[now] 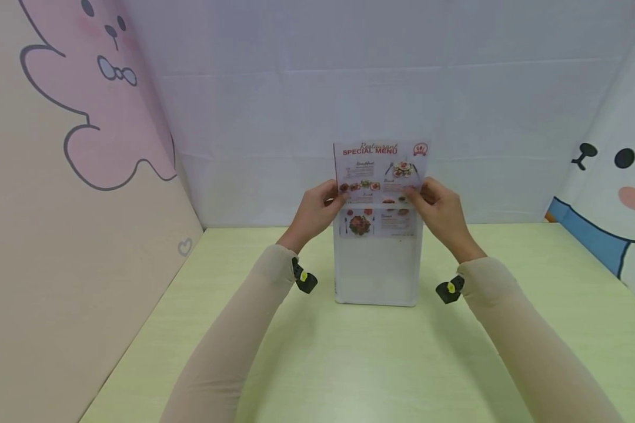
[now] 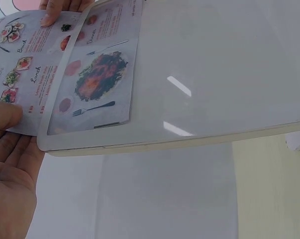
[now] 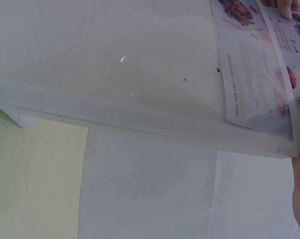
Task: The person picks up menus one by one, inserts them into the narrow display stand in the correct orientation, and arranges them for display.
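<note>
A printed restaurant menu sheet [image 1: 365, 170] stands upright with its lower part behind the clear front of a white upright sign holder [image 1: 378, 270]. Its upper part sticks out above the holder's top edge. My left hand [image 1: 317, 208] pinches the menu's left side between thumb and fingers, just above that edge. On the opposite side, my right hand [image 1: 440, 211] pinches the sheet at about the same height. In the left wrist view, the menu's printed lower end [image 2: 102, 74] shows through the clear panel. The right wrist view shows the sheet's bottom corner [image 3: 249, 99] inside the holder.
The holder stands on a pale yellow-green table [image 1: 349, 358]. Behind it hangs a white cloth backdrop [image 1: 275, 129]. Panels with cartoon animals flank the table, a pink one [image 1: 100, 117] at left and a white bear [image 1: 608, 188] at right.
</note>
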A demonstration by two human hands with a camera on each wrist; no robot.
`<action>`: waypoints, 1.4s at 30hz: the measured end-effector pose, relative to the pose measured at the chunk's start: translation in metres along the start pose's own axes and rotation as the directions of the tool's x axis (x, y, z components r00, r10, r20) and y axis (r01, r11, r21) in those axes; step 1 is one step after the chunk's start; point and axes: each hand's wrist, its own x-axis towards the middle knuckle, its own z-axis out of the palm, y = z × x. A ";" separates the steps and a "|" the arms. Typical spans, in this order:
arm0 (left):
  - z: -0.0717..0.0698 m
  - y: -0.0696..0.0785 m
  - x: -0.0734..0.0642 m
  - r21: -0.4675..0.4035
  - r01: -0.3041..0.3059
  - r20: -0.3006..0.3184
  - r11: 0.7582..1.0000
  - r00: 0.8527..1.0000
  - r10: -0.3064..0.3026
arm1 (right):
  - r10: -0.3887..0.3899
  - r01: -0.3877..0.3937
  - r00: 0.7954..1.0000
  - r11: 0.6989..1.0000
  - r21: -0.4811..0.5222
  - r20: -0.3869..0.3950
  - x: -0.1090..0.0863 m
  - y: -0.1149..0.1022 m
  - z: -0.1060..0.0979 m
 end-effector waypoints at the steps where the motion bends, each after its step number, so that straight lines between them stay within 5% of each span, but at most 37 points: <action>1: 0.000 0.000 0.000 -0.002 0.001 -0.002 1.000 1.000 -0.001 | 0.001 -0.001 1.000 1.000 0.001 -0.001 0.000 0.000 0.000; 27: 0.002 0.001 0.002 0.001 0.010 -0.027 1.000 1.000 -0.010 | -0.039 0.039 0.999 0.999 -0.009 0.015 0.001 0.003 -0.002; 42: 0.000 0.001 0.001 0.054 0.005 0.010 0.999 1.000 -0.006 | -0.006 0.009 0.999 0.998 -0.067 0.039 0.003 0.001 -0.004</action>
